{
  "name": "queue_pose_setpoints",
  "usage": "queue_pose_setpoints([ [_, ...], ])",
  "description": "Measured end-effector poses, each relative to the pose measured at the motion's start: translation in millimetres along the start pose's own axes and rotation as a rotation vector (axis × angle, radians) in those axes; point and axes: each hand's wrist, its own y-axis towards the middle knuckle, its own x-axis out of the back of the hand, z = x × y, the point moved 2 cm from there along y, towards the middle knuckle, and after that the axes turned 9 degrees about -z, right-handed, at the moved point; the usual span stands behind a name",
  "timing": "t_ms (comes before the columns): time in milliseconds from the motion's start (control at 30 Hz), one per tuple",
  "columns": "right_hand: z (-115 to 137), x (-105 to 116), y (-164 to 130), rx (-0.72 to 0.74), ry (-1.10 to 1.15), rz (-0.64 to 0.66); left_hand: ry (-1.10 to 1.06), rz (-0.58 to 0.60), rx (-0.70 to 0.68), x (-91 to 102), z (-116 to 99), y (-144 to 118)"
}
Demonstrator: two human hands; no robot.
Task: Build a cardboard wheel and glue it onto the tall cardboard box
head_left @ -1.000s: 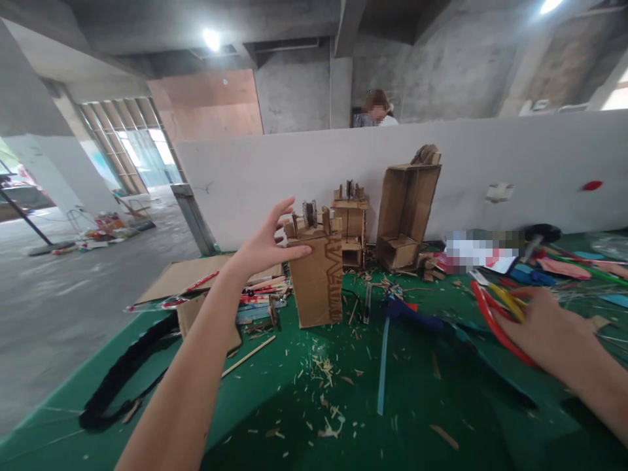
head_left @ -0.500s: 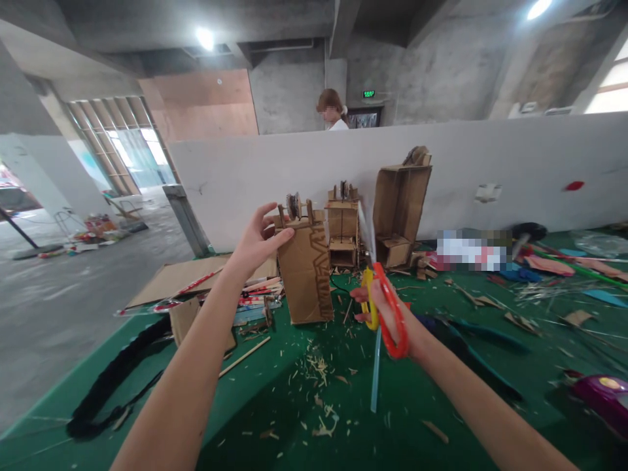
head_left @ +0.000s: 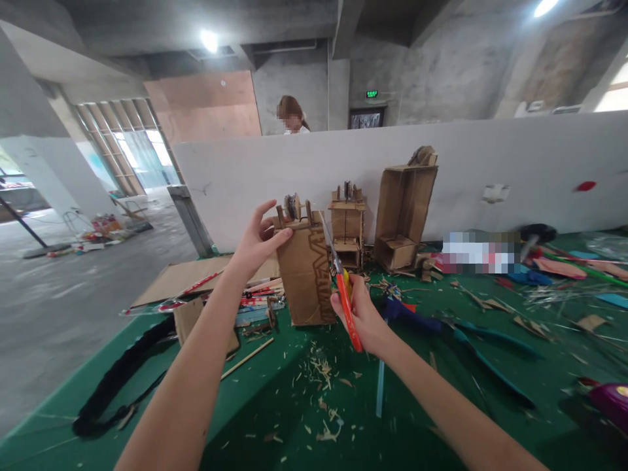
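A tall cardboard tower [head_left: 307, 271] with small pieces slotted into its top stands on the green table [head_left: 275, 405]. My left hand [head_left: 258, 241] grips its upper left edge. Red and yellow scissors [head_left: 343, 294] are in my right hand [head_left: 360, 314], blades pointing up along the tower's right side near its top corner.
Two more cardboard models [head_left: 348, 226] [head_left: 405, 209] stand behind, against a white partition [head_left: 490, 163]. Wood shavings, sticks, a blue strip [head_left: 380, 386], flat cardboard [head_left: 186, 278] and a black strap [head_left: 118, 373] litter the table. Another person [head_left: 292, 116] is beyond the partition.
My right hand took the scissors from the right side of the table, carried them left and brought the blades to the tower. My left hand stayed on the tower. The person behind moved left.
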Motion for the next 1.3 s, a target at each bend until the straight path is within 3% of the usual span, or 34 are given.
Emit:
queue_pose_setpoints([
  [267, -5, -9, 3, 0.062, 0.046, -0.042, 0.100, 0.065, -0.072, 3.1, -5, 1],
  [500, -5, -11, 3, 0.071, 0.012, -0.024, 0.530, 0.133, -0.214, -2.3, -38, -6],
  [633, -8, -14, 2, 0.087, 0.014, -0.037, 0.645, 0.157, -0.244, -5.6, -51, -9],
  [867, -9, -19, 3, 0.121, 0.014, -0.064, 0.896, 0.087, -0.284, 2.1, -65, -11],
  [1100, -12, -24, 7, 0.124, -0.002, -0.092, 0.792, 0.062, -0.518, -14.2, -73, -17],
  [1300, -14, -25, 9, 0.113, -0.042, -0.095, 0.760, 0.041, -0.520, -22.4, -65, -15],
])
